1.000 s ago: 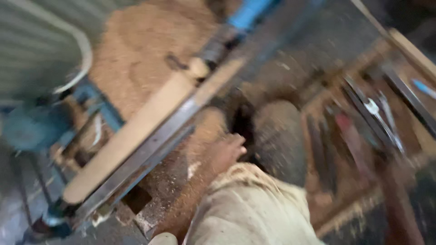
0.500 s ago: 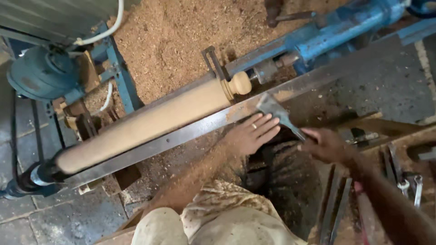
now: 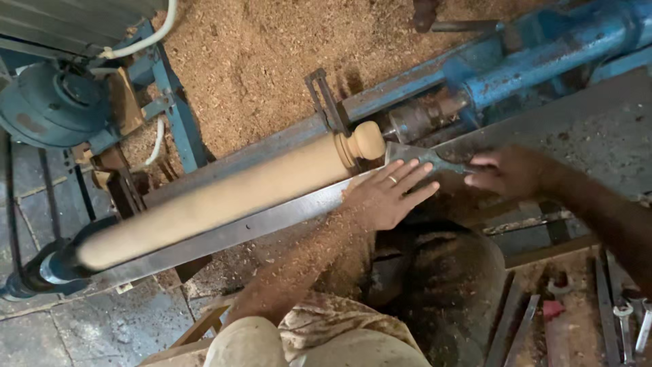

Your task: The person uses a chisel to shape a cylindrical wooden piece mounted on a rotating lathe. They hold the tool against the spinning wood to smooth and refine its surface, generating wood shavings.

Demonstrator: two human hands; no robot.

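Note:
A long pale wooden cylinder (image 3: 224, 197) with a turned knob (image 3: 365, 141) at its right end is mounted on a blue lathe. My left hand (image 3: 387, 197) lies flat on the long steel tool rest (image 3: 272, 221), fingers spread over the blade of a flat metal chisel (image 3: 424, 160), whose tip sits just right of the knob. My right hand (image 3: 513, 173) grips the chisel's handle end. Sawdust coats my left forearm.
A blue motor (image 3: 47, 112) sits at the left and the blue tailstock (image 3: 543, 51) at the upper right. Sawdust (image 3: 258, 54) is heaped behind the lathe. Wrenches and metal tools (image 3: 621, 316) lie in a tray at the lower right.
The view has steadied from a blur. Both hands brought the chisel up onto the tool rest, and its tip now lies beside the knob.

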